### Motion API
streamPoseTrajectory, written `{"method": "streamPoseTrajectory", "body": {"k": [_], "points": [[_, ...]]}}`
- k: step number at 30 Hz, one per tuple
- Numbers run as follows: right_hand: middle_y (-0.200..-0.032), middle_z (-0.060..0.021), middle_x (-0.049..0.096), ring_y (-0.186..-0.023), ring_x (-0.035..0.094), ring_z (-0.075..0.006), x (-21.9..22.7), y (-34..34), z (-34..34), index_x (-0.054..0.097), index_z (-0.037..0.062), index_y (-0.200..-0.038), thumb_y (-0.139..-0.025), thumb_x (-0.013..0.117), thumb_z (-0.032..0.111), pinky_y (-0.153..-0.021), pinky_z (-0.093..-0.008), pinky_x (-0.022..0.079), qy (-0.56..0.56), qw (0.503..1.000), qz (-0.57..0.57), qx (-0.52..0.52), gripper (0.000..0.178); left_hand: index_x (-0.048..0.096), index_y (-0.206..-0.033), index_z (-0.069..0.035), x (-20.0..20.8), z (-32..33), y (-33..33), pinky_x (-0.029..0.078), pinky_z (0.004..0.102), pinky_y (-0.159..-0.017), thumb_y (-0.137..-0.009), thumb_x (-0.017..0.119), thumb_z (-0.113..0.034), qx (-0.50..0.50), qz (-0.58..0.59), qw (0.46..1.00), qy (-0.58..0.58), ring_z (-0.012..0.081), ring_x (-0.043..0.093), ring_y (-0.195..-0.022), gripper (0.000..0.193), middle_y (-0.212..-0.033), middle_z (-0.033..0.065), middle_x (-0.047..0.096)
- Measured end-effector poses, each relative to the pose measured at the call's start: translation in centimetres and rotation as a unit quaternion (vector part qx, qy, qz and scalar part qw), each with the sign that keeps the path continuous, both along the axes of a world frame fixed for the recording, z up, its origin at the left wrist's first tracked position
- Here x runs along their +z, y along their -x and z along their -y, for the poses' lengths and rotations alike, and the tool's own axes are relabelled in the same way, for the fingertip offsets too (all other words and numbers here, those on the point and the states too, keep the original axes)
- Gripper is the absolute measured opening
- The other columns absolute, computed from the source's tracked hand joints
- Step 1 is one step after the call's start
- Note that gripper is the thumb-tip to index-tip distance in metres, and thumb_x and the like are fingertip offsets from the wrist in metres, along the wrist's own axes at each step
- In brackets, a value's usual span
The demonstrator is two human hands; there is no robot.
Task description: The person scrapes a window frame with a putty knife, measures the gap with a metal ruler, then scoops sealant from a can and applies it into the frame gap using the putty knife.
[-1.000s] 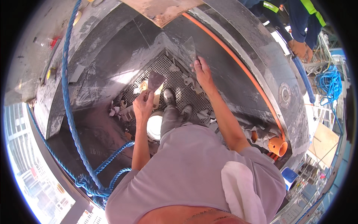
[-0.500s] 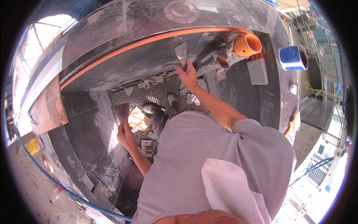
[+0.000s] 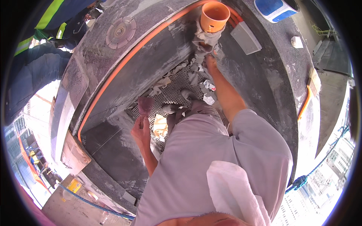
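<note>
My left hand (image 3: 141,130) is closed on the handle of a scraper, its broad dark reddish blade (image 3: 145,106) pointing away from me over the mesh floor. My right arm stretches ahead into the far corner of the dark-walled recess. There my right hand (image 3: 211,62) is just below an orange pipe (image 3: 212,27) wrapped at its base in grey sheeting (image 3: 206,38). The right fingers are mostly hidden, and no tool shows there.
Loose scraps (image 3: 208,86) lie along the far edge of the mesh floor (image 3: 175,81). On the ledge are a cutting disc (image 3: 120,32), a grey box (image 3: 246,38) and a blue-and-white bucket (image 3: 274,9). Someone in dark clothes with bright stripes (image 3: 32,71) stands at far left. A blue rope (image 3: 90,205) crosses the lower left.
My right hand has moved away to the right, into the corner under the orange pipe; the putty knife it held is out of sight. The view has turned, and a co-worker appears.
</note>
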State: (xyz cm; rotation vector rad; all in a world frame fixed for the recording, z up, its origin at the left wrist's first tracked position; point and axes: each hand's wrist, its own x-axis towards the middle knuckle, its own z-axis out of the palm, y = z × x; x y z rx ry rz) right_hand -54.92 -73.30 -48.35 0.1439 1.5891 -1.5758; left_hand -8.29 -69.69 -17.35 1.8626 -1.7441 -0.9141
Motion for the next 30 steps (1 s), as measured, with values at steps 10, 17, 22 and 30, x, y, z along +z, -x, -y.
{"method": "streamPoseTrajectory", "body": {"k": [10,17,22,30], "points": [[-0.073,-0.0006,0.048,-0.059,0.05,-0.0171,3.7,-6.5,-0.6,0.051,0.0185,-0.097,-0.115,0.053,0.038,-0.052,-0.038,0.042,0.099,0.988,0.077,0.086,0.027,0.081,-0.123,0.0,-0.1,1.4,1.9,0.053,0.0302,-0.071,-0.101,0.077,-0.022,0.039,-0.086,0.994,0.055,0.0049,0.063,-0.078,0.031,-0.081,0.0067,0.077],[-0.085,-0.0044,0.063,-0.064,0.059,-0.0173,9.9,-12.2,-2.8,0.065,0.0113,-0.125,-0.112,0.06,0.042,-0.055,-0.0379,0.049,-0.03,0.904,0.063,0.421,0.034,0.077,-0.127,-0.002,-0.8,1.9,0.2,0.056,0.0354,-0.07,-0.106,0.072,-0.024,0.078,-0.09,0.99,0.075,0.0163,0.072,-0.072,0.031,-0.083,0.0121,0.077],[-0.101,-0.0046,0.077,-0.081,0.068,-0.0152,18.1,-12.3,-0.8,0.063,0.0067,-0.148,-0.118,0.056,0.046,-0.075,-0.0344,0.056,0.009,0.835,-0.192,0.515,0.05,0.074,-0.133,0.001,-1.8,0.1,-1.8,0.056,0.0344,-0.071,-0.108,0.069,-0.023,0.165,-0.198,0.965,-0.05,0.0155,0.07,-0.076,0.034,-0.09,0.0075,0.079],[-0.125,-0.0311,0.076,-0.121,0.071,-0.052,7.5,4.6,-1.3,0.072,0.0047,-0.137,-0.107,0.064,0.039,-0.104,-0.0582,0.055,-0.18,0.692,-0.571,0.404,0.046,0.078,-0.123,0.004,-3.0,-0.5,-3.2,0.056,0.0313,-0.076,-0.106,0.073,-0.024,0.17,-0.181,0.968,0.044,0.0112,0.07,-0.083,0.033,-0.091,0.0086,0.079]]}}
